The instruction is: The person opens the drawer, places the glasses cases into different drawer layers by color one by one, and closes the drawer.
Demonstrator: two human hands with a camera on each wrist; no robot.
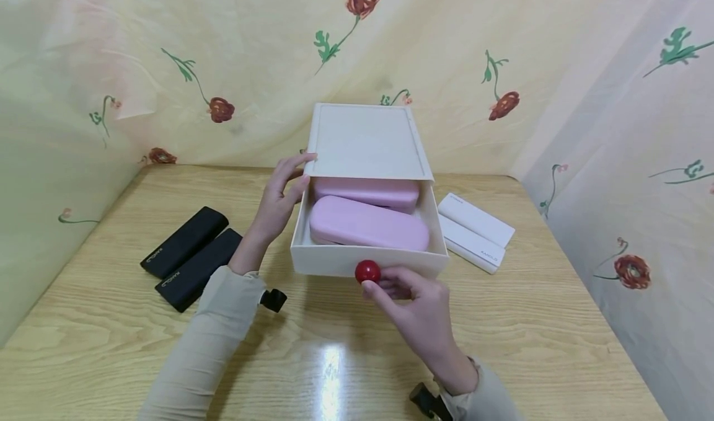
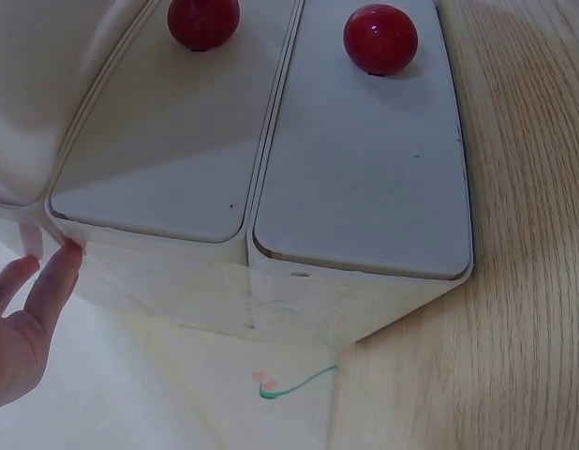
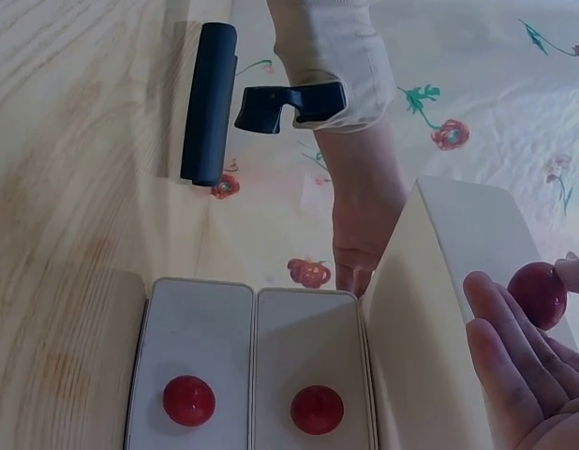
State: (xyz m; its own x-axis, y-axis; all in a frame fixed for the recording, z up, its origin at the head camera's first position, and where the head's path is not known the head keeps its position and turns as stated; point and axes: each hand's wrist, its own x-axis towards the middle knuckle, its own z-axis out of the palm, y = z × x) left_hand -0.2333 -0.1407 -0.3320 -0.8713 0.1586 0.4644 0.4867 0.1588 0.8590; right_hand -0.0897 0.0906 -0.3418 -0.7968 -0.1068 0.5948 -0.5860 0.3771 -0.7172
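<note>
A white drawer unit (image 1: 368, 142) stands toward the back of the table, its top drawer (image 1: 320, 261) pulled out. In the drawer lie two pink oblong cases with rounded ends, a front case (image 1: 368, 222) and a rear case (image 1: 365, 190) partly under the unit's top. My right hand (image 1: 418, 303) pinches the round red knob (image 1: 367, 271) on that drawer's front between thumb and fingers. With its fingers mostly straight, my left hand (image 1: 279, 201) rests against the unit's upper left side. Both wrist views show two lower drawers pushed in, including a bottom drawer (image 2: 360, 169) with its own red knob (image 2: 380, 39).
On the left of the table lie two slim black cases, an outer one (image 1: 184, 241) and an inner one (image 1: 195, 272) by my left forearm. Right of the unit are two slim white cases, one (image 1: 476, 219) behind the other (image 1: 471, 244). Flower-printed cloth (image 1: 251, 55) hangs behind.
</note>
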